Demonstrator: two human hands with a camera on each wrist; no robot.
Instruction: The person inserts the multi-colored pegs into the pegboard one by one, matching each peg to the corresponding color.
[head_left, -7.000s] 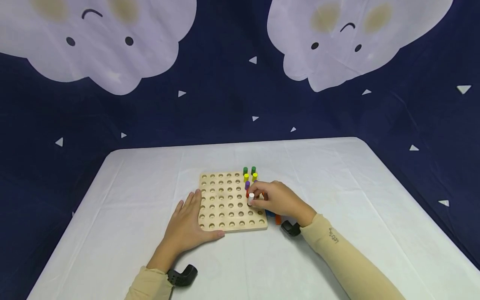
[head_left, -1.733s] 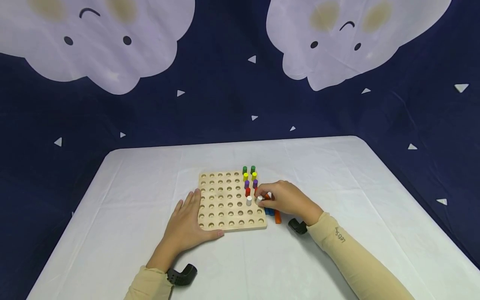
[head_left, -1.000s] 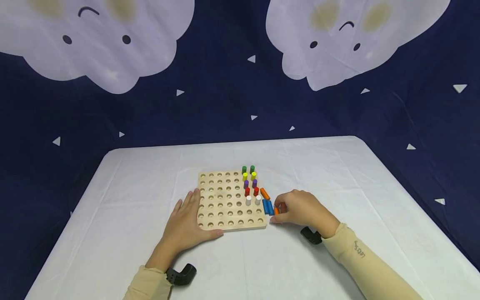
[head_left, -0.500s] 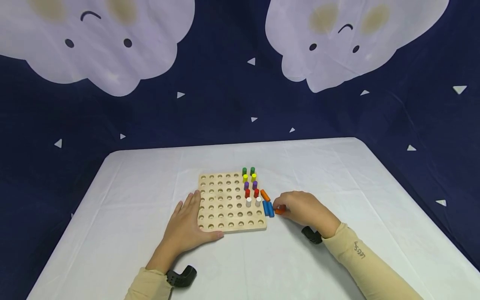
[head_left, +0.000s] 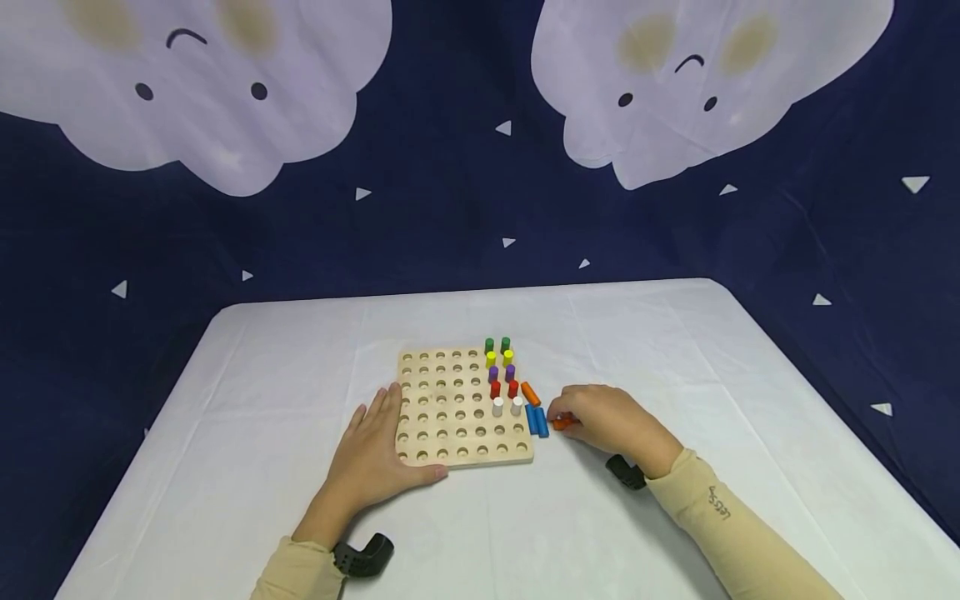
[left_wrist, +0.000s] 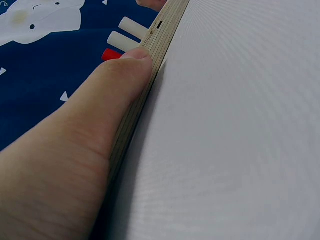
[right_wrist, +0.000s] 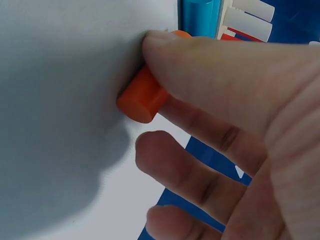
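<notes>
White tablecloth [head_left: 675,350], cloud-printed navy backdrop [head_left: 450,208]

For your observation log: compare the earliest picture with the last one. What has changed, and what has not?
The right hand left the board, where a second white peg now stands, moved right and pinched an orange peg off the table. The left hand still rests against the board's edge.
</notes>
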